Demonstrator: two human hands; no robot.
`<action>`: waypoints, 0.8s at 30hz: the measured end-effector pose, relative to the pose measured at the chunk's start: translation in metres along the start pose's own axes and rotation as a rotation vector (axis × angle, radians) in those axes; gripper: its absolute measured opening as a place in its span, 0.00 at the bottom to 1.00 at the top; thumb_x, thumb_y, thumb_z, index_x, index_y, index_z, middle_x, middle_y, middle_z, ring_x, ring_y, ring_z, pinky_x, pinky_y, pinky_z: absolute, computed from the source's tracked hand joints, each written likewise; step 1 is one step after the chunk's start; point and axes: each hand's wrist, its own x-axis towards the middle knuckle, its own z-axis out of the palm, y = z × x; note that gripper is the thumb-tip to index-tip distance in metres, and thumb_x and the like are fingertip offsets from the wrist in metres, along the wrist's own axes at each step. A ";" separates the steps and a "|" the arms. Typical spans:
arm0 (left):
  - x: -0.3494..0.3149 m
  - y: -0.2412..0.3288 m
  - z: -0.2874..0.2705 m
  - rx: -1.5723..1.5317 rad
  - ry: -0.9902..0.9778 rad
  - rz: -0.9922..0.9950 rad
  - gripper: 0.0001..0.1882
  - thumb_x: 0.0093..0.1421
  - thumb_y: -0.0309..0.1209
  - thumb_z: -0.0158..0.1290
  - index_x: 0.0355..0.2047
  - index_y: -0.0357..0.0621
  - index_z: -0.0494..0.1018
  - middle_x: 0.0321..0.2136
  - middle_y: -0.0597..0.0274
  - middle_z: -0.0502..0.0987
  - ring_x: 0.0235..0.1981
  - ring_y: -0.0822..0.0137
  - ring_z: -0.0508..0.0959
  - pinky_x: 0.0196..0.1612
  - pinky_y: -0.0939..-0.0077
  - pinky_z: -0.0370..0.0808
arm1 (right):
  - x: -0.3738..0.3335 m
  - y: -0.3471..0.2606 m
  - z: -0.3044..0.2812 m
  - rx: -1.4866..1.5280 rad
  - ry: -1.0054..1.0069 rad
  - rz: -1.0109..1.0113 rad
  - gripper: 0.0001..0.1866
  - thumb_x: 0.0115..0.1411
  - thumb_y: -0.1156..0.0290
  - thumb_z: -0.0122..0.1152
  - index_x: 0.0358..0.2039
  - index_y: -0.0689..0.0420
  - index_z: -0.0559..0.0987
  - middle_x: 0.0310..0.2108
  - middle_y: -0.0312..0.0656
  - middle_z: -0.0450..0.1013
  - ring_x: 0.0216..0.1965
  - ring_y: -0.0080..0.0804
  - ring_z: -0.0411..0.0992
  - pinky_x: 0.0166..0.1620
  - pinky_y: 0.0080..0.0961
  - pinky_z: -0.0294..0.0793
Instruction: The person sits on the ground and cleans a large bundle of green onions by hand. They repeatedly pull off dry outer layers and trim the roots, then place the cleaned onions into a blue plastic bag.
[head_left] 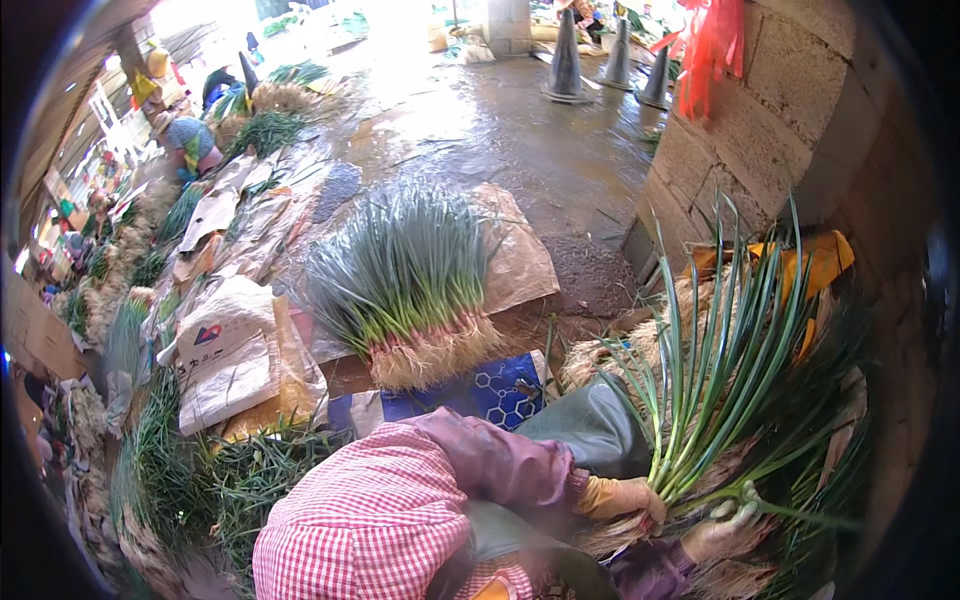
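My left hand (622,497), in a yellowish glove, is closed round the lower stalks of a loose bunch of green onions (712,385). Their long leaves fan up and away to the right, and pale roots hang below the fist. Close by on the right, my right hand (722,532), also gloved, has its fingers bent around a green onion stalk among the leaves; part of its grip is hidden. More green onions (800,490) lie in a heap under and beyond it. Purple sleeves cover both forearms, and red-checked cloth covers my left upper arm.
A large neat row of green onions (410,280) lies ahead on sheeting, roots toward me. White sacks (228,345) and trimmed green leaves (265,475) are at left. A block wall (760,110) rises at right. Dark cones (566,60) stand on wet floor; another person (190,140) crouches far left.
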 end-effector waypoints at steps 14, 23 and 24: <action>-0.002 0.006 0.004 0.138 -0.035 -0.021 0.06 0.46 0.27 0.51 0.19 0.37 0.75 0.15 0.62 0.73 0.17 0.70 0.73 0.22 0.78 0.70 | -0.007 -0.001 0.017 1.239 -0.023 1.208 0.18 0.64 0.59 0.37 0.41 0.58 0.70 0.32 0.33 0.66 0.26 0.18 0.57 0.27 0.13 0.57; 0.016 -0.016 -0.021 0.670 -0.155 0.593 0.07 0.45 0.28 0.51 0.19 0.36 0.74 0.14 0.60 0.72 0.15 0.67 0.71 0.22 0.76 0.69 | -0.053 -0.013 -0.002 0.956 -0.359 0.506 0.20 0.60 0.67 0.49 0.50 0.63 0.63 0.29 0.40 0.64 0.26 0.27 0.63 0.34 0.25 0.66; 0.012 -0.003 -0.005 0.113 0.025 0.028 0.08 0.47 0.29 0.50 0.18 0.36 0.74 0.15 0.59 0.73 0.16 0.68 0.72 0.22 0.75 0.69 | -0.027 -0.037 -0.030 1.345 -0.457 0.997 0.18 0.59 0.64 0.51 0.43 0.65 0.69 0.19 0.41 0.63 0.18 0.27 0.62 0.25 0.24 0.64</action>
